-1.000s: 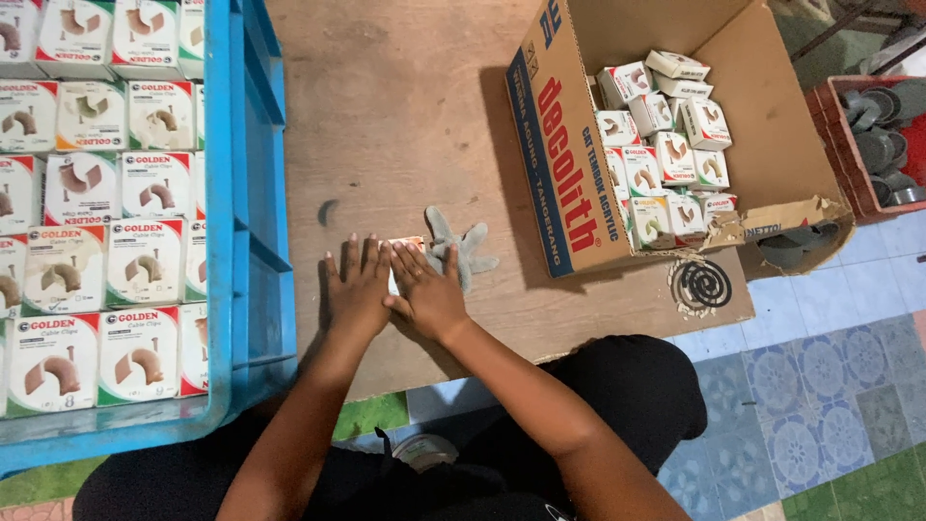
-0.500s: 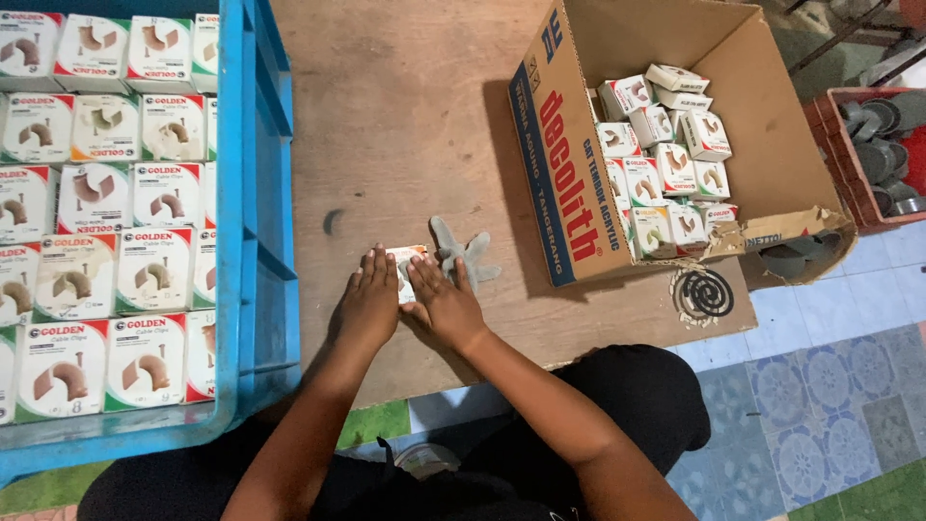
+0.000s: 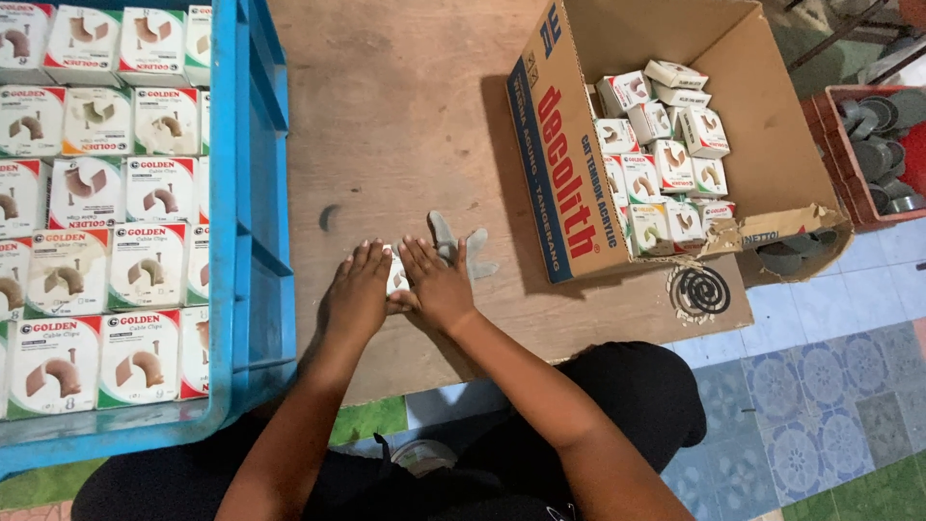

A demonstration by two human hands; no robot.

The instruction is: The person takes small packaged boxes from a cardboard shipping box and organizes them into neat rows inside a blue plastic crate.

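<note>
At the far left a blue crate point(image 3: 253, 193) sits on the wooden worktop point(image 3: 405, 116), packed with rows of small white boxes point(image 3: 145, 262), each with a red corner and a picture of a brown curved clip. The crate's near wall stands just beside the left forearm.

The left hand point(image 3: 355, 299) lies palm down on the worktop, fingers point(image 3: 362, 259) stretched forward and slightly spread, its thumb side pressed against a small white box point(image 3: 395, 273). That box lies on the worktop between the two hands, mostly hidden; only a sliver of its top shows. The right hand point(image 3: 439, 285) presses on it from the other side, fingers point(image 3: 424, 253) extended flat as well, so both hands pinch the box between them rather than curl around it.

Just past the right fingertips lies a grey, glove-like scrap point(image 3: 461, 246), touching or nearly touching the hand.

Further right an open carton point(image 3: 569, 183) stands on the worktop, holding a loose heap of the same white boxes point(image 3: 666, 159). Near its front corner lies a dark spiral coil point(image 3: 700, 289). At the far right edge, off the worktop, a red bin point(image 3: 849, 164) holds grey round parts point(image 3: 883, 111).
</note>
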